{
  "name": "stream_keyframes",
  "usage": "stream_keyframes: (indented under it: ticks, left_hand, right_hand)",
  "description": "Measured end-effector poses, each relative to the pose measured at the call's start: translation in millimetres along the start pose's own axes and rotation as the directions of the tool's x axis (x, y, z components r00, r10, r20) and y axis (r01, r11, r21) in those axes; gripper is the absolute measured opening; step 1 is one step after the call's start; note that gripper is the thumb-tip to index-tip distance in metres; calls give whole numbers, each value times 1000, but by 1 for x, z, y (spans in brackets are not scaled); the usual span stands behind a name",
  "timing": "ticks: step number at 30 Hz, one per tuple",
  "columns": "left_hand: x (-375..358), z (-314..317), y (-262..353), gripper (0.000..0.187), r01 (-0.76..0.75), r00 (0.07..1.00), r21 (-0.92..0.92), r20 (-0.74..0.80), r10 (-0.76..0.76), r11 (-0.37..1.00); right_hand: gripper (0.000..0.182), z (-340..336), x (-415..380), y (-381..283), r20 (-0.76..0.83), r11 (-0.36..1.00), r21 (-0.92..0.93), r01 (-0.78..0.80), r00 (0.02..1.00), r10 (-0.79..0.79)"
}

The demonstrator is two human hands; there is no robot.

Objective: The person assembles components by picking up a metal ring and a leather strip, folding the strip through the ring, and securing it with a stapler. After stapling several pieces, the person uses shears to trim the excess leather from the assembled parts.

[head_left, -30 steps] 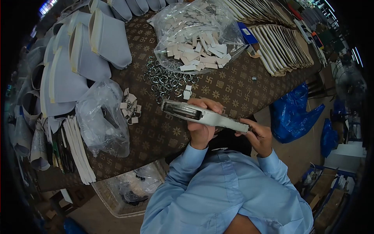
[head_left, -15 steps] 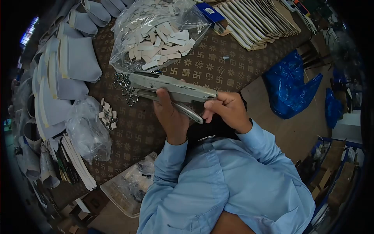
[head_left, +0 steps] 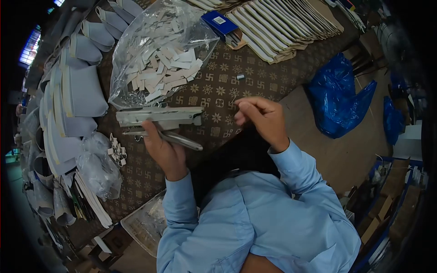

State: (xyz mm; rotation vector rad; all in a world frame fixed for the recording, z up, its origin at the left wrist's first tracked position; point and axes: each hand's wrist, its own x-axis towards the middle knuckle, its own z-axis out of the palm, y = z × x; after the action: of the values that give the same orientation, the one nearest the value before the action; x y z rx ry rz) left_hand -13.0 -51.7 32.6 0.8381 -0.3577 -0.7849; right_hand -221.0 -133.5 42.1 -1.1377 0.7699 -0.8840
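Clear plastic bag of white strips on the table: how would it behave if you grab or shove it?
The clear plastic bag looks thin and crinkled, so it would likely sag and deform rather than lift stiffly. Its mouth seems open toward the stapler, so the loose white strips could spill out if it is tipped. On the patterned tablecloth a push would probably bunch it, not slide it cleanly.

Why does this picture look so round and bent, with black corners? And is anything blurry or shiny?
Head view: a fisheye lens curves the table edges and blackens the corners; the plastic bag glints; the left hand holding the stapler looks fairly sharp, the right hand slightly soft.
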Motion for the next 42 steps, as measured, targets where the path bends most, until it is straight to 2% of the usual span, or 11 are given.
stream_keyframes:
  ticks: [1, 2, 6, 9, 20, 23, 26, 28, 32, 38, 42]
  left_hand:
    - [2, -2, 2, 45, 25, 1000, -1, 1, -25, 1000]
    - [0, 10, 5, 44, 7, 994, -23, -108, -10, 1000]
    - [-8, -4, -6, 39, 155, 988, 38, 7, -155, 987]
    - [-18, -3, -27, 43, 153, 984, 74, 75, -159, 985]
    - [-14, -1, -33, 37, 146, 979, 86, 130, -156, 986]
    - [-16, -2, -33, 36, 155, 978, 74, 129, -163, 985]
    - [-20, -4, -33, 35, 193, 976, 75, 87, -199, 978]
    - [-19, 9, -35, 34, 147, 983, 94, 100, -156, 985]
    - [-33, 31, -50, 33, 238, 971, 54, -39, -236, 970]
    - [-38, 47, -62, 32, 332, 943, -159, 62, -327, 930]
    - [-22, 44, -51, 33, 366, 919, 49, 137, -369, 930]
  right_hand:
    - [21, -19, 16, -2, -28, 878, -400, 263, 954, -298]
    - [25, -34, 31, -1, 57, 548, -724, 419, 828, -558]
    - [27, -57, 76, 12, 278, 225, -882, 413, 844, -458]
    - [24, -65, 91, 9, 246, 326, -878, 349, 915, -318]
    - [23, -65, 171, 3, 27, 272, -927, 258, 770, -638]
    - [29, -67, 140, -11, -110, 456, -831, 319, 709, -697]
    - [37, -41, 64, -19, -9, 594, -715, 370, 844, -536]
    - [60, -8, 18, -9, 290, 519, -671, 529, 832, -474]
    - [101, 29, -3, -3, 400, 222, -863, 455, 882, -250]
    - [79, 12, 27, -1, 502, 34, -846, 532, 816, -286]
    - [66, -5, 54, 5, 540, -11, -818, 575, 762, -357]
